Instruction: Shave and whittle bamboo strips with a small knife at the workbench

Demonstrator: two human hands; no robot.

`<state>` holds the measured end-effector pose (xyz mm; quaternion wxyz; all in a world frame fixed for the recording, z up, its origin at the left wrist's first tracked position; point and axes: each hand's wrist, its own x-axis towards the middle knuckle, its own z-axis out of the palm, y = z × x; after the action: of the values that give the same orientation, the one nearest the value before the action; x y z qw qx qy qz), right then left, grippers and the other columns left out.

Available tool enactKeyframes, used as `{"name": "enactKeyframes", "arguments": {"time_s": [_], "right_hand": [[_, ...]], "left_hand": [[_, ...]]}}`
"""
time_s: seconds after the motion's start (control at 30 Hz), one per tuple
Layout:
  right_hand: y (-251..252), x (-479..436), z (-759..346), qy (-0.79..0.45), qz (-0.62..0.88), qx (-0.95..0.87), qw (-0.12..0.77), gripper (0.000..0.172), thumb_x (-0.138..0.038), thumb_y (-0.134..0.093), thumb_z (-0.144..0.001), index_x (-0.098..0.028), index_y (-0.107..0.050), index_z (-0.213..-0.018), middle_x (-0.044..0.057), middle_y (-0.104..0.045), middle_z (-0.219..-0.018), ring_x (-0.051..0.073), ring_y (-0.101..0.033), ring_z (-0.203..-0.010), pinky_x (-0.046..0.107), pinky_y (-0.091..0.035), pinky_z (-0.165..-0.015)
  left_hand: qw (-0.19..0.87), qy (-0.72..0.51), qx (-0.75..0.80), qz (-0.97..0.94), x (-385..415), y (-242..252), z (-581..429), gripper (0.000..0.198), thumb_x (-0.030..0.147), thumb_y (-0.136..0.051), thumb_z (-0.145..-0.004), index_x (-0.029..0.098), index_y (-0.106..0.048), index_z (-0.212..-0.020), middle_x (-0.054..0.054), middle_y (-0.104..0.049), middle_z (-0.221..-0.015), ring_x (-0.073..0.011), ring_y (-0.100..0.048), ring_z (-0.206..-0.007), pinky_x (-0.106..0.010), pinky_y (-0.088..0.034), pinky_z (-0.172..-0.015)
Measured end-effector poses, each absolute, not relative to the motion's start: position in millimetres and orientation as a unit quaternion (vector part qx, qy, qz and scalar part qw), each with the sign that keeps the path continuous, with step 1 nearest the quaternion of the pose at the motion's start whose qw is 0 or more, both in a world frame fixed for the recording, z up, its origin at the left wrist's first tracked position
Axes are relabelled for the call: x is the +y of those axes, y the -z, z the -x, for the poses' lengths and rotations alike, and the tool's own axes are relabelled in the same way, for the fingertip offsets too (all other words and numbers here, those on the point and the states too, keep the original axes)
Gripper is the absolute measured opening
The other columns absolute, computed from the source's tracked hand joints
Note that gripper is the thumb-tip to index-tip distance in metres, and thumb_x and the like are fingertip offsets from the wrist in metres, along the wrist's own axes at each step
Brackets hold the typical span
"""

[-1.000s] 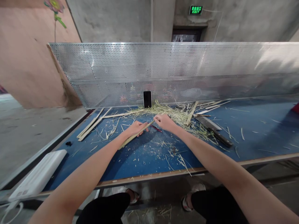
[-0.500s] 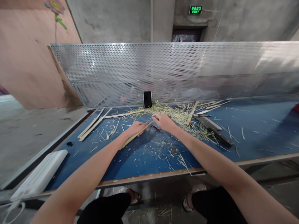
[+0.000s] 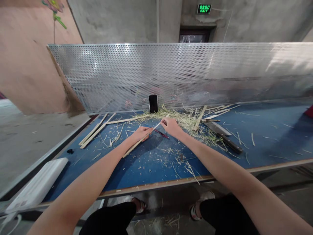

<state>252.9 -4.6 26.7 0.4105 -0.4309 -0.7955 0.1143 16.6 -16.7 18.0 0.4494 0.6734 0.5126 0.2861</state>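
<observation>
A pale bamboo strip [image 3: 134, 147] slants across the middle of the blue table. Its near part runs under my left hand [image 3: 142, 133], whose fingers are closed around it. Farther up, my right hand [image 3: 169, 125] pinches the same strip between thumb and fingers, and the tip pokes out just beyond them. Below my hands a thin dark-red tool [image 3: 161, 133], perhaps a pen or small knife, lies on the table. Behind my right hand spreads a heap of thin bamboo shavings [image 3: 183, 117].
A cleaver [image 3: 223, 135] lies at the right, beside loose strips. More bamboo strips [image 3: 96, 133] rest on the left, above a white power strip [image 3: 39, 184] at the table edge. A phone [image 3: 153, 103] leans against the perforated metal panel [image 3: 171, 65].
The strip has turned and slid up, so its far end now shows past my right fingers. My left hand has shifted slightly left. The whole view has moved a little.
</observation>
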Motion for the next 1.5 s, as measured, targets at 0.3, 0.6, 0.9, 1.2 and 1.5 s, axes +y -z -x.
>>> {"name": "enactKeyframes", "arguments": {"time_s": [0.3,0.6,0.9,1.2,1.5], "right_hand": [[-18,-2,-247,-0.300,0.397,-0.708,0.501,0.027,-0.047,-0.065,-0.092,-0.021,-0.061,-0.086,0.003,-0.066,-0.068,0.019,-0.063,-0.060,0.033,-0.052,-0.063],[-12,4,-245,-0.314,0.385,-0.706,0.505,0.036,-0.056,-0.061,-0.096,-0.020,-0.060,-0.090,0.004,-0.067,-0.072,0.019,-0.066,-0.064,0.034,-0.056,-0.069],[-13,4,-242,-0.272,0.407,-0.723,0.487,0.031,-0.050,-0.053,-0.101,-0.021,-0.058,-0.092,0.004,-0.069,-0.072,0.021,-0.068,-0.068,0.035,-0.054,-0.075],[-30,-32,-226,-0.300,0.331,-0.785,0.428,0.025,-0.044,-0.052,-0.103,-0.022,-0.059,-0.093,0.001,-0.068,-0.071,0.017,-0.064,-0.065,0.030,-0.050,-0.069],[-26,-8,-249,-0.149,0.438,-0.777,0.426,0.024,-0.027,-0.047,-0.103,-0.017,-0.069,-0.104,0.009,-0.073,-0.091,0.022,-0.067,-0.084,0.036,-0.051,-0.085]], "left_hand": [[0.459,-0.312,0.468,-0.688,-38,-29,-28,0.042,0.059,-0.057,-0.100,0.022,-0.053,-0.080,0.007,-0.045,-0.039,-0.0097,-0.038,-0.032,-0.022,-0.028,-0.040],[0.454,-0.325,0.455,-0.694,-48,-32,-36,0.039,0.057,-0.054,-0.102,0.023,-0.050,-0.082,0.007,-0.046,-0.038,-0.0107,-0.039,-0.033,-0.022,-0.030,-0.041],[0.436,-0.348,0.472,-0.683,-47,-20,-40,0.040,0.060,-0.051,-0.103,0.023,-0.053,-0.086,0.008,-0.044,-0.040,-0.0114,-0.039,-0.032,-0.023,-0.030,-0.041],[0.526,-0.419,0.479,-0.564,-31,-20,-34,0.037,0.052,-0.054,-0.103,0.022,-0.051,-0.081,0.008,-0.039,-0.039,-0.0094,-0.030,-0.032,-0.022,-0.027,-0.038],[0.530,-0.438,0.467,-0.555,-26,-21,-28,0.040,0.056,-0.062,-0.099,0.022,-0.053,-0.080,0.009,-0.038,-0.036,-0.0086,-0.029,-0.028,-0.021,-0.023,-0.035]]}}
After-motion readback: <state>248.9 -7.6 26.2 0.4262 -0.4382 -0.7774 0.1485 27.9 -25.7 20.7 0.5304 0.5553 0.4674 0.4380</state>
